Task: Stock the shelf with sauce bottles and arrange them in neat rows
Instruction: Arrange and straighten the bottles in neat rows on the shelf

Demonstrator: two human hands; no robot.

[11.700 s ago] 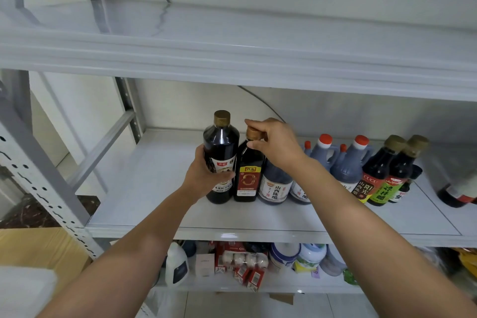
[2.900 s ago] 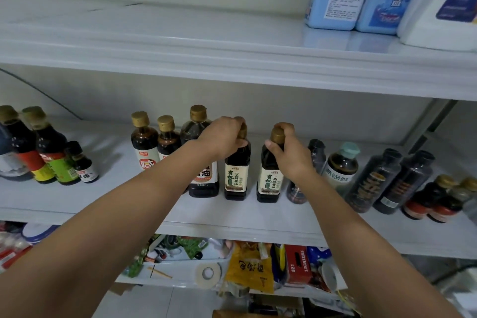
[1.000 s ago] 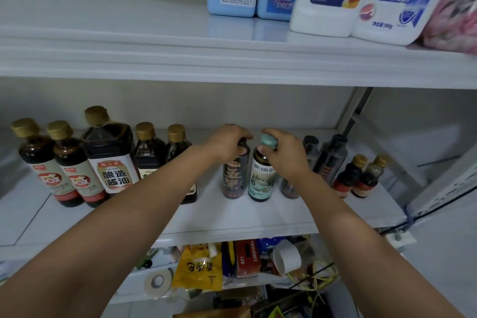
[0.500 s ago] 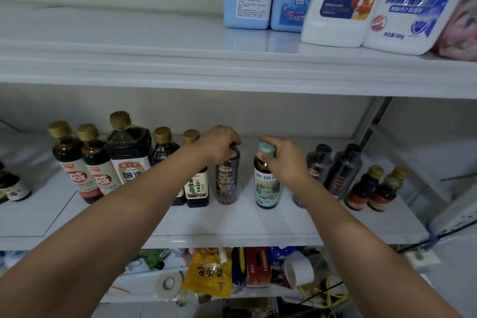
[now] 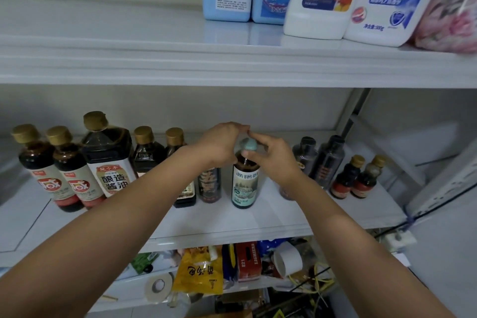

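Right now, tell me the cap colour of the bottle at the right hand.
The cap on that bottle is pale teal; the head view shows it best.

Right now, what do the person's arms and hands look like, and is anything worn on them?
No sleeves are in view: the left arm and right arm are bare to the frame's edge. The left hand and right hand wear no gloves, and no watch, bracelet or ring shows on the sides facing the camera.
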